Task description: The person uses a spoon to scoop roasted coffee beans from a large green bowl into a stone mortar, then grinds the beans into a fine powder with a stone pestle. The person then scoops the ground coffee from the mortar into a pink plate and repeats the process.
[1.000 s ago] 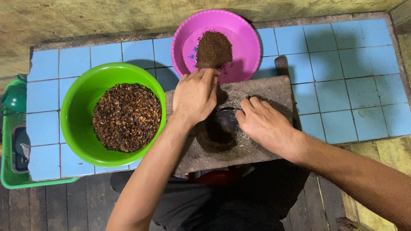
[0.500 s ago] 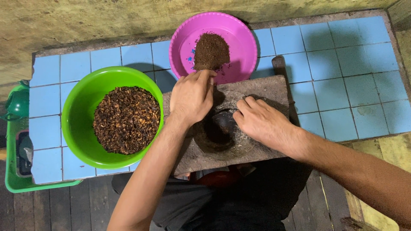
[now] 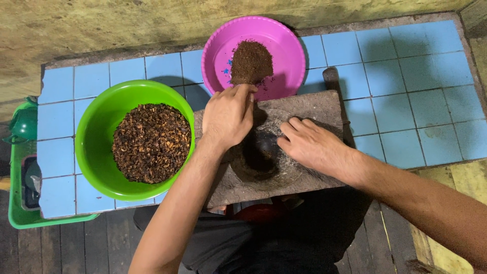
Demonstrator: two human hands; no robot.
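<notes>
A dark stone grinding slab (image 3: 314, 109) with a shallow hollow (image 3: 261, 155) lies across the blue tiled top in front of me. My left hand (image 3: 228, 116) is curled at the slab's far edge, knuckles up, its fingertips right by the rim of a pink bowl (image 3: 284, 43). That bowl holds a heap of fine brown ground powder (image 3: 251, 62). My right hand (image 3: 309, 144) lies flat on the slab, and its fingers touch the right side of the hollow. Whether the left fingers pinch any powder is hidden.
A green bowl (image 3: 96, 127) of coarse dark brown bits (image 3: 151, 142) stands left of the slab. The blue tiled top (image 3: 406, 91) stretches right. A green tray (image 3: 23, 203) with small items sits at the far left. Wooden floorboards (image 3: 66, 248) lie below.
Both hands stay almost where they were on the slab. The view has drifted slightly.
</notes>
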